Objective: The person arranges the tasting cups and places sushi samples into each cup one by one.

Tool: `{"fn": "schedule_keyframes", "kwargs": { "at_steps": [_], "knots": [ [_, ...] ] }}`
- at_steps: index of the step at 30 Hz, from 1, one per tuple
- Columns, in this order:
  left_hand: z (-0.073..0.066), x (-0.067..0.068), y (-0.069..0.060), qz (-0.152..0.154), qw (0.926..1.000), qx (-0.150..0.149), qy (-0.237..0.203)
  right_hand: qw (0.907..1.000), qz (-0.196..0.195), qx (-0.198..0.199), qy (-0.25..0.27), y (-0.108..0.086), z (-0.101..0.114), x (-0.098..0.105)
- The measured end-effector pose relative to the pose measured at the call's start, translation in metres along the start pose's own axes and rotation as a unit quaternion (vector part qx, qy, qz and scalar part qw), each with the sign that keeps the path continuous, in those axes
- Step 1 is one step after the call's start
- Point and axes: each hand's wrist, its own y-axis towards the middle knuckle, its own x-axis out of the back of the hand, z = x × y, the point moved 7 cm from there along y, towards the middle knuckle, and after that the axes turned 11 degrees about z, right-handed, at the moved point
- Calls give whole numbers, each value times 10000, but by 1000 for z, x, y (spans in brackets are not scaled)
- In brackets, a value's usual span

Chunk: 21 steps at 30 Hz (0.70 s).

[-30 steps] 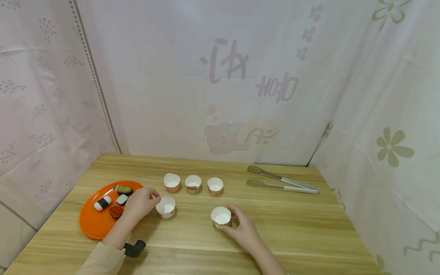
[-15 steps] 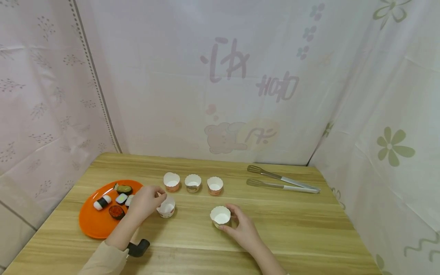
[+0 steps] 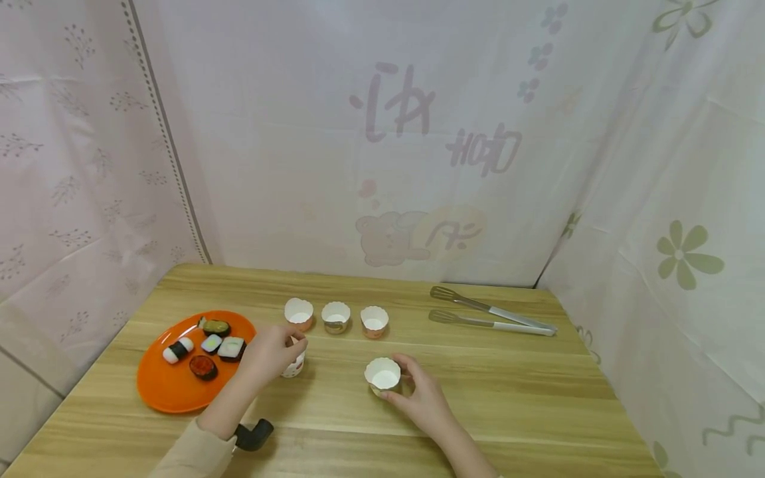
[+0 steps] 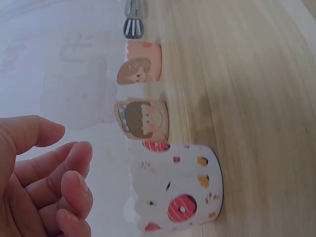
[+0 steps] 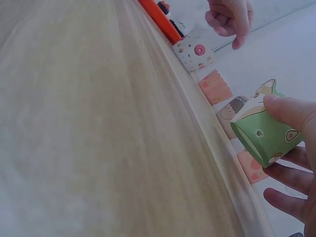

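Note:
My right hand (image 3: pixel 421 399) grips a green paper cupcake cup (image 5: pixel 264 129) between thumb and fingers. Its white inside faces up in the head view, and its underside edge shows in the right wrist view, raised off the table. My left hand (image 3: pixel 271 355) hovers over a white paper cup with a donut print (image 4: pixel 180 197), partly hiding it in the head view. The left fingers (image 4: pixel 76 192) are loosely bent, with nothing between them, apart from that cup. An orange plate (image 3: pixel 158 392) with several toy sushi pieces (image 3: pixel 203 367) lies left of this hand.
Three paper cups (image 3: pixel 336 318) stand in a row behind the hands. Metal tongs (image 3: pixel 496 318) lie spread at the back right of the wooden table (image 3: pixel 526 411). Printed curtains (image 3: pixel 287 166) close off the back and sides.
My left hand has moved right, away from the plate and across the donut-print cup, uncovering a white sushi piece. The right hand and its cup have stayed nearly in place.

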Motion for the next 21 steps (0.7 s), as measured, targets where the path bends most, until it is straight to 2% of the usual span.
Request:
{"fn": "schedule_keyframes", "kwargs": {
  "at_steps": [21],
  "knots": [
    [-17, -17, 1, 64, 9996, -142, -244, 9999, -15, 74, -142, 1, 8, 0]
  ]
}}
